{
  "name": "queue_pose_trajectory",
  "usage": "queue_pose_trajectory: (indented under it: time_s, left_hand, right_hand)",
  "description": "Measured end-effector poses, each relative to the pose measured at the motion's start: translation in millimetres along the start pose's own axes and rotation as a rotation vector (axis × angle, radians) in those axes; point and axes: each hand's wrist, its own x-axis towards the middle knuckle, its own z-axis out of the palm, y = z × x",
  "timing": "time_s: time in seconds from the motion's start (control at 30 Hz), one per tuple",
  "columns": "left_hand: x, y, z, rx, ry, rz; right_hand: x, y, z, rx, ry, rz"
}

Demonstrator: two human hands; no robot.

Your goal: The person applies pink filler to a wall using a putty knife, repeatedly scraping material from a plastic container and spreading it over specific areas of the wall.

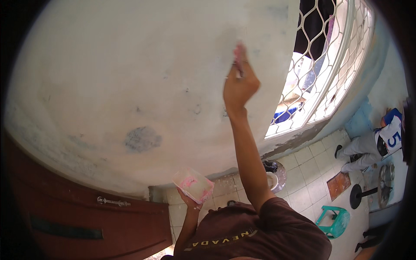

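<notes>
Left hand point(189, 200), low down and just beside the wearer's brown shirt point(277, 225), is being wrapped against the side of a translucent tub point(178, 177), some of its fingers being hidden by the plastic. The tub is being held open side up and slightly tilted, probably so that its contents can be easily reached. Pink paste point(189, 181) is being carried inside, smeared over the bottom and toward the rim; how deep it lies cannot be told.

Farther out, the right hand point(242, 89) is being raised high before a pale wall point(108, 65), presumably to bring its upper surface within reach. Its fingers are being bent and bunched, with a pinkish blur at the tips; whether a small tool is being pinched, or the wall touched, cannot be told. Lower down, the wall is being marked by a grey patch point(143, 138).

At lower left, a reddish-brown door point(108, 216) is being shown; at upper right, the wall is being broken by a grilled window point(331, 82). On the tiled floor point(303, 171), a white bucket point(274, 184) is being partly hidden, its contents being unclear. Beyond, a green stool point(342, 222), a standing fan point(356, 196) and a person point(392, 134) in grey trousers are being seen.
</notes>
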Motion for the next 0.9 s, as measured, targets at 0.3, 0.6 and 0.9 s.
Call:
queue_pose_trajectory:
  time_s: [0.3, 0.6, 0.9]
  left_hand:
    - [16.1, -9.1, -2.9, 0.054, -0.062, -0.079]
    - [11.6, -16.7, 1.0, 0.020, -0.016, -0.051]
    - [18.2, -25.4, -5.4, -0.027, -0.018, -0.163]
  right_hand:
    - [-135.3, -14.2, -3.4, 0.096, -0.597, -0.277]
    - [74.3, 27.1, -36.7, 0.175, -0.002, -0.205]
    - [-95.9, 12.1, -19.0, -0.030, -0.708, -0.569]
